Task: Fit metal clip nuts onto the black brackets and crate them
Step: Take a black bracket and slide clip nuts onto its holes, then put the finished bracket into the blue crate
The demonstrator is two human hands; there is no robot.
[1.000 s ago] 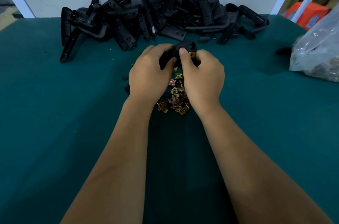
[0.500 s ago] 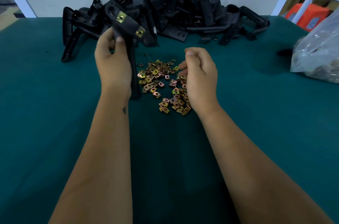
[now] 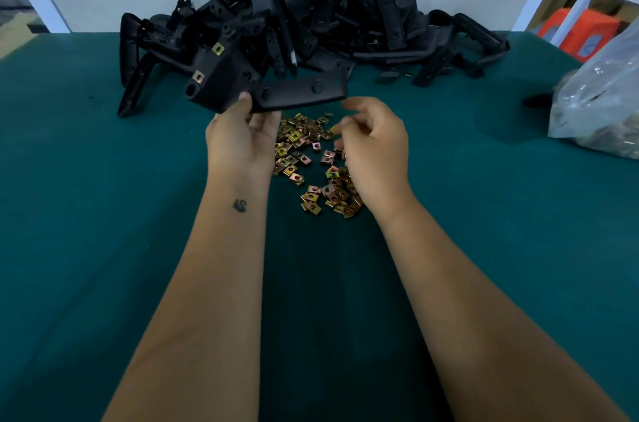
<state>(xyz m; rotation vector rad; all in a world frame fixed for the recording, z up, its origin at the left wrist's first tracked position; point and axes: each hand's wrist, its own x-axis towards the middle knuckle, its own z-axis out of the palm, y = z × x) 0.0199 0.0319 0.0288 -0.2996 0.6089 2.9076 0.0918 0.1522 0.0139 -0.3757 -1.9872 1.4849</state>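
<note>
A black bracket (image 3: 266,89) is held above the green tabletop (image 3: 103,214) by the left hand (image 3: 242,141), thumb and fingers clamped on its lower edge. Two clip nuts (image 3: 218,48) are seen fitted on it. The right hand (image 3: 375,148) is poised over the loose clip nuts (image 3: 311,158) mid-table, fingers loosely curled, nothing visibly gripped. More brackets (image 3: 311,13) are piled at the far edge. No writing can be read.
</note>
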